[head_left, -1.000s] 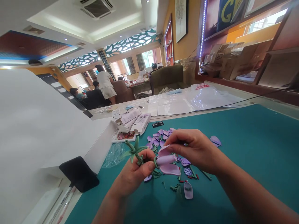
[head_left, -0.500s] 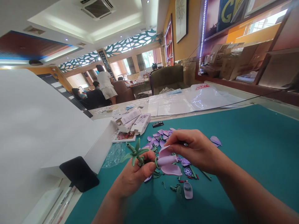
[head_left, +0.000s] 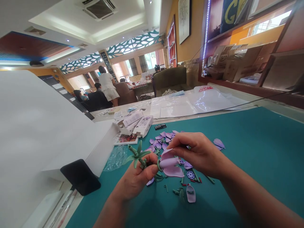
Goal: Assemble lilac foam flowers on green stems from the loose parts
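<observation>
Fingers of the right hand (head_left: 197,155) curl over the top of a lilac plastic flower (head_left: 169,162), bent but not fully closed, their exact hold hidden. The flower sits above a teal cutting mat (head_left: 249,142). The left hand (head_left: 134,180) wraps closed around its dark green plastic stem (head_left: 142,163), thumb pressed near the collar. (Holding close to that joint looks steadiest, since the thin petals could flex.) Loose lilac petals (head_left: 161,139) and small green pieces (head_left: 178,191) lie scattered beneath, near a white printed cardboard box (head_left: 135,125).
</observation>
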`<state>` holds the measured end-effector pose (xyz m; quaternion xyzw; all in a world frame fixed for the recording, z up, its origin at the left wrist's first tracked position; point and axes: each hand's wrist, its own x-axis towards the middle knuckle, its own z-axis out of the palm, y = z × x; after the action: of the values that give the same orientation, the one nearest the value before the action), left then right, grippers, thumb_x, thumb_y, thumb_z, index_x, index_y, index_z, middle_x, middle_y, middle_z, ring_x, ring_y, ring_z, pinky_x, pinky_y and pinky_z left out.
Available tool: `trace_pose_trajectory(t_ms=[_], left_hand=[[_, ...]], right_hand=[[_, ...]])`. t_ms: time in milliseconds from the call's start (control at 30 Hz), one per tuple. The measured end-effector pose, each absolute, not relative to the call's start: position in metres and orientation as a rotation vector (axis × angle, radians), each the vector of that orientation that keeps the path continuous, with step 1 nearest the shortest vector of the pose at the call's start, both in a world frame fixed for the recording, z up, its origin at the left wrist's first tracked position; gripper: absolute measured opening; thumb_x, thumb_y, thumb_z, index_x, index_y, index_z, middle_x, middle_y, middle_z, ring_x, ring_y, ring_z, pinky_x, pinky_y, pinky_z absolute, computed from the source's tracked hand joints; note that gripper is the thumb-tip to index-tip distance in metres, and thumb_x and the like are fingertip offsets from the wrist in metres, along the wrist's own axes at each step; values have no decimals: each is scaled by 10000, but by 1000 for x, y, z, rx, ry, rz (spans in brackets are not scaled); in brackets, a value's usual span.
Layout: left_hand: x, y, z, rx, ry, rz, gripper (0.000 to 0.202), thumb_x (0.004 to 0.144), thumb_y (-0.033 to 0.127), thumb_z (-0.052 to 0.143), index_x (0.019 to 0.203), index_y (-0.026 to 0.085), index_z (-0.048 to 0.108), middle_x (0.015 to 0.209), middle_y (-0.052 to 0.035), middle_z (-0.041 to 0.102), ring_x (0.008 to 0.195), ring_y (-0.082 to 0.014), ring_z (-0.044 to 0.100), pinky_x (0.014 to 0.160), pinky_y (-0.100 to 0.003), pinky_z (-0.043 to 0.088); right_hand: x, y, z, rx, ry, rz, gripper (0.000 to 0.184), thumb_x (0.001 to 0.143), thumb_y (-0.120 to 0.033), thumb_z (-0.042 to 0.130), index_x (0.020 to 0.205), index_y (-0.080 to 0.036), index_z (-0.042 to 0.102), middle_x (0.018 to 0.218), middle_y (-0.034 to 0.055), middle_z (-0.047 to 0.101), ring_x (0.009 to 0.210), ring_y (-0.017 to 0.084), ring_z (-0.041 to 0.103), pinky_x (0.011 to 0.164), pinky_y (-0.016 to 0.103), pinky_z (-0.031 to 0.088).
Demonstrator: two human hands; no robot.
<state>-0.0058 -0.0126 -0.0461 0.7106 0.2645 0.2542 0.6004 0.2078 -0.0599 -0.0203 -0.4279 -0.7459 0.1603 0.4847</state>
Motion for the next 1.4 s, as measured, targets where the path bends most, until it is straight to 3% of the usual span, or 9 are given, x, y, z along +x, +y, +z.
trace_pose_trajectory(t_ms=[867, 1233, 1400], left_hand=[[-7, -13, -47, 1683, 645, 592, 391, 790, 566, 610, 802, 184, 527, 658, 39, 361, 589, -100, 311, 520, -242, 244], [-9, -14, -42, 1830, 604, 611, 345, 851, 521, 541, 774, 188, 493, 704, 29, 361, 612, -108, 329, 536, -243, 273], [-12, -13, -44, 1855, 607, 705, 240, 875, 424, 556, 797, 198, 540, 710, 20, 423, 627, -112, 373, 548, -228, 314]], right_hand=[[207, -62, -19, -1027, -1839, 397, 163, 872, -211, 577, 733, -185, 658, 677, -2, 682, 608, 106, 594, 540, 213, 425], [206, -61, -20, -984, -1872, 353, 138, 875, -184, 575, 781, -191, 677, 703, 0, 688, 635, 106, 605, 563, 214, 435], [205, -60, -20, -939, -1792, 439, 102, 852, -176, 600, 795, -193, 683, 732, -2, 698, 667, 106, 616, 589, 216, 456]])
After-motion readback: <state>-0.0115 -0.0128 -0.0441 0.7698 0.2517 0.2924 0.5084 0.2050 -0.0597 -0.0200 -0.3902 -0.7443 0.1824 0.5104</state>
